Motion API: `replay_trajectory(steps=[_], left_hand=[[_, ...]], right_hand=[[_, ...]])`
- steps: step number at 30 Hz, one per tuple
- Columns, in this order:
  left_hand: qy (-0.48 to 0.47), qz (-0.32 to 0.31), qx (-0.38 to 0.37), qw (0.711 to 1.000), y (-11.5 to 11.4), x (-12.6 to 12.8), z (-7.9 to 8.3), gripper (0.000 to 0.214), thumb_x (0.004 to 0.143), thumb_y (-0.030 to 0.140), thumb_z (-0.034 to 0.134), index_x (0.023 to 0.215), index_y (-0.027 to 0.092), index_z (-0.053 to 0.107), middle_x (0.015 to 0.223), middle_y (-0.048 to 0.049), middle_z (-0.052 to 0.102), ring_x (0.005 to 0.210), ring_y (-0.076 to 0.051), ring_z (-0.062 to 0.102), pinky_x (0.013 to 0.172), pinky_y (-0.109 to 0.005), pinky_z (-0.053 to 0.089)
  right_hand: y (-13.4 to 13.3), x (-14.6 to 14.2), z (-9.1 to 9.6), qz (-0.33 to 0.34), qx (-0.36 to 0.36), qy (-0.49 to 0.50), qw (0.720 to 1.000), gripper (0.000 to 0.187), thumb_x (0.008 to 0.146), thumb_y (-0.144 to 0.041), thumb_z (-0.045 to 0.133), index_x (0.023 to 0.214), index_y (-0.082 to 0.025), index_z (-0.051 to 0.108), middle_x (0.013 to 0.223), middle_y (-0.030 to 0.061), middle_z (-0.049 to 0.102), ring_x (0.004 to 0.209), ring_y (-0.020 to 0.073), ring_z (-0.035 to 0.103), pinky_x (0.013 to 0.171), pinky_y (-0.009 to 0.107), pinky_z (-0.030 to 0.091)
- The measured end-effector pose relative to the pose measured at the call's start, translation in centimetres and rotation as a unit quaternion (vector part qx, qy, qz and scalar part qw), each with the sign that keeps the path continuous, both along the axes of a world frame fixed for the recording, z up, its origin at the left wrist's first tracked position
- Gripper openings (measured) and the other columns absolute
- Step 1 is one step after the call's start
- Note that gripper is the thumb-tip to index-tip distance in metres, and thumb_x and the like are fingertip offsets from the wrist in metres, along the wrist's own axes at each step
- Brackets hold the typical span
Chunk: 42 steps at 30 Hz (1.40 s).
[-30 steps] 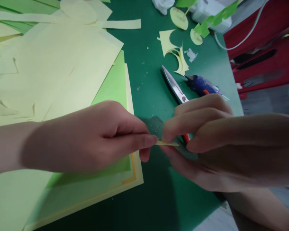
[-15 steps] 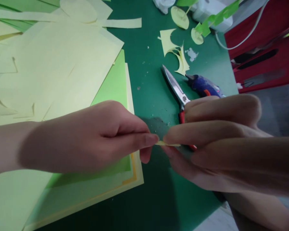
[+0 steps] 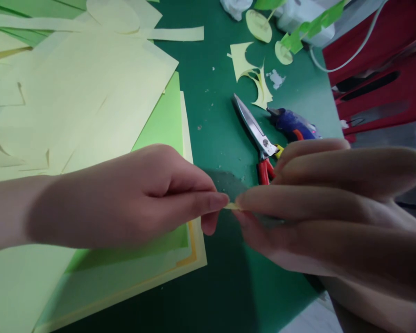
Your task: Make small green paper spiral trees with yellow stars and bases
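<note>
Between my two hands is a small strip of pale yellow paper (image 3: 231, 206), mostly covered by fingertips. My left hand (image 3: 149, 199) comes in from the left, closed, its thumb and forefinger pinching the strip's left end. From the right, my right hand (image 3: 319, 217) pinches the other end between fingertips, its remaining fingers bent and layered. Just beyond the right hand lie scissors (image 3: 254, 127) with red and yellow handles, partly hidden by the fingers. Behind them a blue glue gun (image 3: 294, 122) rests on the green table (image 3: 215, 138).
Yellow and green paper sheets (image 3: 100, 101) are stacked on the left, with a cut strip (image 3: 176, 33) across the top. Cut scraps (image 3: 242, 60), round paper pieces with green parts (image 3: 259, 25) and a white device with a cable (image 3: 305, 21) lie at the back right.
My right hand's fingers have shifted and spread to the right, uncovering more of the scissors' handles. Less of the paper strip shows at its right end. My left hand stays in place.
</note>
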<state>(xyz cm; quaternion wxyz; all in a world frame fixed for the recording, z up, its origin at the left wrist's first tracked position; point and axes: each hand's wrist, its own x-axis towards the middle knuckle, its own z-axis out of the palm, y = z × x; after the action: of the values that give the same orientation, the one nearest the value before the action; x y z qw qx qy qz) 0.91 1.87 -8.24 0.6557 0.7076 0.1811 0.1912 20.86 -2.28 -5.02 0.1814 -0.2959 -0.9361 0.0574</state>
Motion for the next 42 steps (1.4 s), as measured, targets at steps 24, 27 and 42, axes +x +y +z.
replay_trajectory(steps=[24, 27, 42], left_hand=[[0.084, 0.011, -0.011, 0.996, -0.1, -0.2, 0.4, 0.023, 0.086, 0.028, 0.047, 0.071, 0.018, 0.062, 0.048, 0.0056, 0.036, 0.042, -0.007, 0.031, 0.035, -0.016, 0.025], [0.083, 0.022, -0.009, 0.996, -0.2, -0.2, 0.3, 0.023, 0.086, 0.026, 0.048, 0.070, 0.019, 0.062, 0.046, 0.0066, 0.034, 0.040, -0.006, 0.028, 0.035, -0.015, 0.023], [0.081, 0.060, -0.033, 0.994, -0.4, -0.2, 0.6, 0.024, 0.085, 0.022, 0.047, 0.068, 0.016, 0.063, 0.045, 0.0072, 0.030, 0.039, -0.005, 0.027, 0.034, -0.013, 0.022]], right_hand=[[2.0, 0.5, 2.2, -0.034, 0.018, -0.014, 0.999, 0.021, 0.072, -0.036, 0.068, 0.086, -0.021, 0.063, 0.055, -0.0017, 0.043, 0.062, 0.0123, 0.056, 0.059, 0.027, 0.047], [2.4, 1.3, 3.1, -0.021, 0.015, -0.085, 0.996, 0.020, 0.070, -0.036, 0.070, 0.086, -0.025, 0.067, 0.052, -0.0019, 0.047, 0.057, 0.0108, 0.054, 0.059, 0.028, 0.047], [0.2, 0.1, 2.4, -0.039, -0.007, 0.088, 0.995, 0.011, 0.083, -0.017, 0.055, 0.076, -0.023, 0.061, 0.080, 0.0007, 0.058, 0.073, 0.0113, 0.058, 0.066, 0.028, 0.051]])
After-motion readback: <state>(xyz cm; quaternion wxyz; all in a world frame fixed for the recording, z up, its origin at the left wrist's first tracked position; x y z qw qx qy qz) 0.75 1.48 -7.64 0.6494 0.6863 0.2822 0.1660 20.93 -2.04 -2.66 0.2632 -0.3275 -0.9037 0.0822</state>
